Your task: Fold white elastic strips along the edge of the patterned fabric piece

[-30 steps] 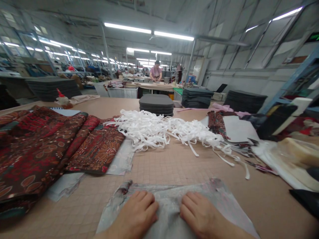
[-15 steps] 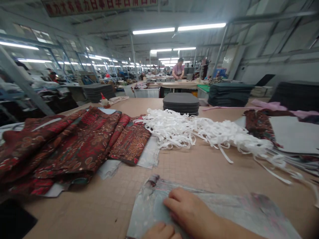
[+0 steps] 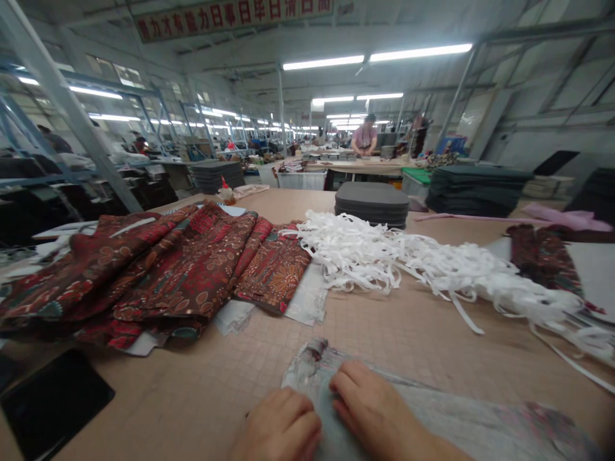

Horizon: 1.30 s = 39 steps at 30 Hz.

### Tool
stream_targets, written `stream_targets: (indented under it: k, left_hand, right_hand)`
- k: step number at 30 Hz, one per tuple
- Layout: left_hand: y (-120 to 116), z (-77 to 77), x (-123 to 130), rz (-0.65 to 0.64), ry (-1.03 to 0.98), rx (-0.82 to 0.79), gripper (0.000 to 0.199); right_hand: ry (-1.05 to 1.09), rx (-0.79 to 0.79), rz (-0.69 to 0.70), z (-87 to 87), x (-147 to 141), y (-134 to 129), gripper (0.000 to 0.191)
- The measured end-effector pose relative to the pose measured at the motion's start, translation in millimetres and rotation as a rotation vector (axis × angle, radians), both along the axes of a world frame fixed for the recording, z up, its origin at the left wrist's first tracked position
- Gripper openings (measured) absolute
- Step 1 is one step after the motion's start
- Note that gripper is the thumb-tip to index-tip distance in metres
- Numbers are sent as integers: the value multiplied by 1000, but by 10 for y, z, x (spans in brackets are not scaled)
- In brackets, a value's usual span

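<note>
While left hand (image 3: 281, 426) rests knuckles-up, right hand (image 3: 369, 410) presses flat on grey fabric piece (image 3: 432, 422); neither grip clamped.

Bright, even light from long white ceiling tube lamps (image 3: 375, 57); soft shadows, wide-angle bending at the edges, slight blur throughout.

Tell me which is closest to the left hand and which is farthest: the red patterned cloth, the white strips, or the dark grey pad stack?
From the left hand:
1. Red patterned cloth, ahead on the left.
2. Pile of white strips, ahead on the right.
3. Dark grey pad stack, behind the strips.
</note>
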<state>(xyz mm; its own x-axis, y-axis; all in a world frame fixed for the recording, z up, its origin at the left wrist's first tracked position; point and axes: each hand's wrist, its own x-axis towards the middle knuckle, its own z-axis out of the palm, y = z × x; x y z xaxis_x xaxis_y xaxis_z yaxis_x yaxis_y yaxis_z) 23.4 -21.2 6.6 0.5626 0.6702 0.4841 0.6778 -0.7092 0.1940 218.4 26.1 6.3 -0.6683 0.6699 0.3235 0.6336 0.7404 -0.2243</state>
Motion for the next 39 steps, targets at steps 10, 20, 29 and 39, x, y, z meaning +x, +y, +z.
stream_targets:
  k: [10,20,29,39]
  left_hand:
    - [124,-46,-161,365,-9,-223,12]
    - [53,-80,-119,222,-66,220,29]
    - [36,-121,-39,87,-73,572,38]
    - [-10,-68,-93,-110,-116,237,28]
  right_hand:
    - [63,256,95,-133,-166,-4,18]
    - [143,-63,52,-43,-107,2,15]
    - [236,-483,30,272,-234,269,13]
    - [287,-633,210,525,-187,205,21]
